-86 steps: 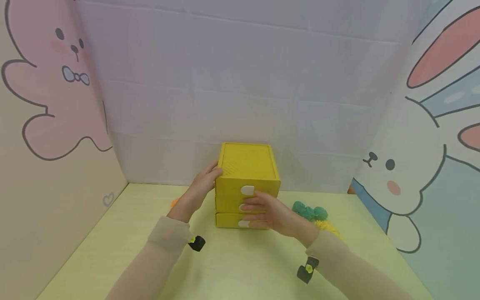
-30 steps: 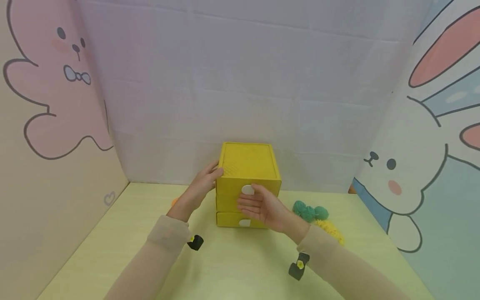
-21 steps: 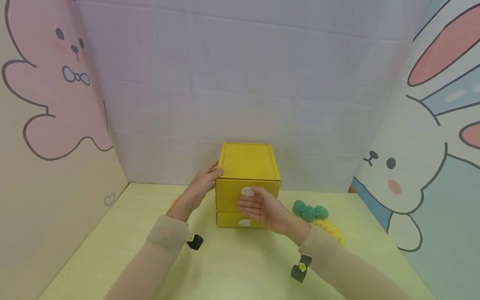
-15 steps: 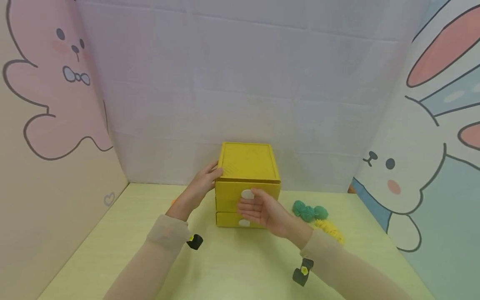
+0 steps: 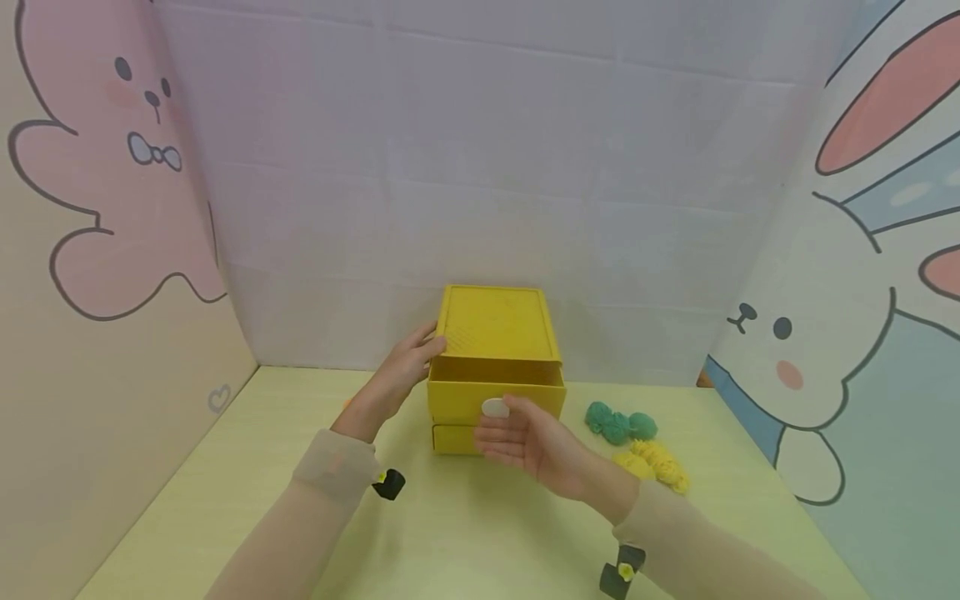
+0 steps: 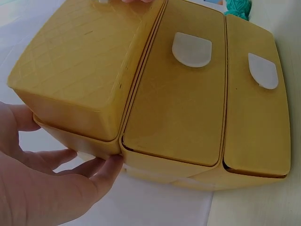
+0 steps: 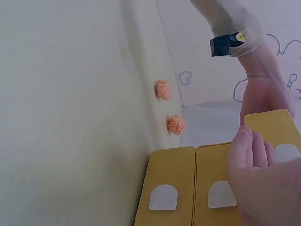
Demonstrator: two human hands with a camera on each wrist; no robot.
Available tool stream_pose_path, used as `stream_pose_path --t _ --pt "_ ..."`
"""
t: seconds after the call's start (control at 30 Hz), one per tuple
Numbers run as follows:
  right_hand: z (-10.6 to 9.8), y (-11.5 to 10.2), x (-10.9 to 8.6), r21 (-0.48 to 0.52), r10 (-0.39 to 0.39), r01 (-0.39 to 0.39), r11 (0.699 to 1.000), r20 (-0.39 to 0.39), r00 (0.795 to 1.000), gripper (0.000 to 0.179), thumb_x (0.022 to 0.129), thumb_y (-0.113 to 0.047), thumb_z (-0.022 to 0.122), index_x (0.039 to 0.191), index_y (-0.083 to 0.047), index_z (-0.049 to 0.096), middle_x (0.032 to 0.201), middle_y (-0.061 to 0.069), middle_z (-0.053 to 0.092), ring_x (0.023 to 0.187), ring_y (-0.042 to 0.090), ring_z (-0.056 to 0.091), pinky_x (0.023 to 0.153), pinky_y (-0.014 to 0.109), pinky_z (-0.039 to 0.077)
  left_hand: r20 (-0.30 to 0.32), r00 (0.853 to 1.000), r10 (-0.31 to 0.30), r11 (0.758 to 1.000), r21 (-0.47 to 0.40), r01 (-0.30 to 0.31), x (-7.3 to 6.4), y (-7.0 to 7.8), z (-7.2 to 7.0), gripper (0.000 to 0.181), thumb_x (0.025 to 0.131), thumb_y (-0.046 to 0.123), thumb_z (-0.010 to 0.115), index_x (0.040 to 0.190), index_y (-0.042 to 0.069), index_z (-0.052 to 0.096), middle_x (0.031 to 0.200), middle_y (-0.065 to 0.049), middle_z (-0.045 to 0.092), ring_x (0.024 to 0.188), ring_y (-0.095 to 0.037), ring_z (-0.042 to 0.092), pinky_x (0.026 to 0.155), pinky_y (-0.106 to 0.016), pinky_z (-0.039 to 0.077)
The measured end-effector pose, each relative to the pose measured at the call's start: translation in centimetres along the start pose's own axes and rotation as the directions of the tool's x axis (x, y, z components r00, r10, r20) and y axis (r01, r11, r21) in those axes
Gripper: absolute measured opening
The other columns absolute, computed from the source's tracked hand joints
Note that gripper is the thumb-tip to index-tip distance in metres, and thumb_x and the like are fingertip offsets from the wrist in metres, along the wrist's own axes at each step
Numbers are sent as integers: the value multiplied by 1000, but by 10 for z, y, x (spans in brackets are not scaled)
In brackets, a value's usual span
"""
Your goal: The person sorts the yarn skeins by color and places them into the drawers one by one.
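A yellow drawer cabinet (image 5: 495, 321) with three stacked drawers stands against the back wall. Its top drawer (image 5: 457, 402) sticks out partway, and a dark gap shows above its front. My right hand (image 5: 543, 446) is at the white tab (image 5: 495, 408) of that drawer, thumb at the tab's right edge and fingers below it. In the right wrist view the hand covers part of the tab. My left hand (image 5: 401, 373) braces the cabinet's left side, thumb at the top edge. The left wrist view shows its fingertips (image 6: 110, 169) against the side wall.
Green yarn balls (image 5: 618, 423) lie on the table right of the cabinet, with yellow yarn (image 5: 660, 465) in front of them. Two orange yarn balls (image 7: 176, 125) lie on the left side of the table. Printed side walls (image 5: 810, 333) and a white back wall enclose the table.
My right hand has moved up to the top drawer's tab, then back toward me and down with it. The top drawer has slid outward. My left hand stays in place.
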State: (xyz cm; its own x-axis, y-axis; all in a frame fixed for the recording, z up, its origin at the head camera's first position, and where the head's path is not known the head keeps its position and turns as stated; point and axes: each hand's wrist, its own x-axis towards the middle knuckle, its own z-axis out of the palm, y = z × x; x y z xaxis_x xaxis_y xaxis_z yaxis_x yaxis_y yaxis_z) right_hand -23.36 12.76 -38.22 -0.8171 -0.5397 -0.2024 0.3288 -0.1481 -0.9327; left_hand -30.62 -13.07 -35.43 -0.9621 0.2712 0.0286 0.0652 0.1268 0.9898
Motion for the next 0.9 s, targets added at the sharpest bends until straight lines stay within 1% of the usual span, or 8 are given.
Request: stream_pose_path --t 0.27,0.4,0.57,0.7,0.8,0.9 --pt "5 4 -10 7 16 -16 1000 -3 1000 74 111 -48 49 152 13 45 149 29 57 135 37 62 112 38 53 -3 1000 5 1000 -7 -5 0 -1 0 68 114 37 48 172 19 18 177 -10 17 160 -40 24 130 -60 20" --pt "6 6 -15 14 26 -26 1000 -3 1000 74 111 -49 50 152 12 46 147 28 60 133 36 64 111 38 54 -2 1000 13 1000 -8 -13 1 -1 0 67 114 36 48 172 20 19 177 -10 19 160 -38 24 130 -60 21" --pt "9 8 -19 13 37 -37 999 1 999 75 110 -49 51 153 12 45 145 26 62 137 38 61 112 39 53 12 1000 25 1000 -11 -25 1 -1 0 66 114 36 48 172 20 20 176 -10 20 160 -37 24 130 -61 21" --pt "10 9 -22 9 38 -38 999 6 999 75 110 -49 51 154 12 44 146 26 61 133 35 64 112 40 52 22 999 31 999 -11 -31 1 -1 -1 66 115 36 47 172 20 19 177 -9 19 160 -38 24 130 -62 20" --pt "10 10 -24 12 43 -43 999 8 999 76 111 -49 51 154 12 43 145 26 62 131 33 65 112 40 53 23 999 27 1000 -7 -27 2 -1 -1 66 115 36 47 172 20 19 177 -9 20 160 -37 25 129 -62 21" --pt "11 11 -26 17 44 -45 999 14 999 75 110 -49 52 154 12 44 143 24 64 132 33 65 112 40 53 14 1000 11 1000 -13 -11 3 0 -1 66 114 36 49 172 23 20 175 -9 24 160 -35 27 129 -61 23"
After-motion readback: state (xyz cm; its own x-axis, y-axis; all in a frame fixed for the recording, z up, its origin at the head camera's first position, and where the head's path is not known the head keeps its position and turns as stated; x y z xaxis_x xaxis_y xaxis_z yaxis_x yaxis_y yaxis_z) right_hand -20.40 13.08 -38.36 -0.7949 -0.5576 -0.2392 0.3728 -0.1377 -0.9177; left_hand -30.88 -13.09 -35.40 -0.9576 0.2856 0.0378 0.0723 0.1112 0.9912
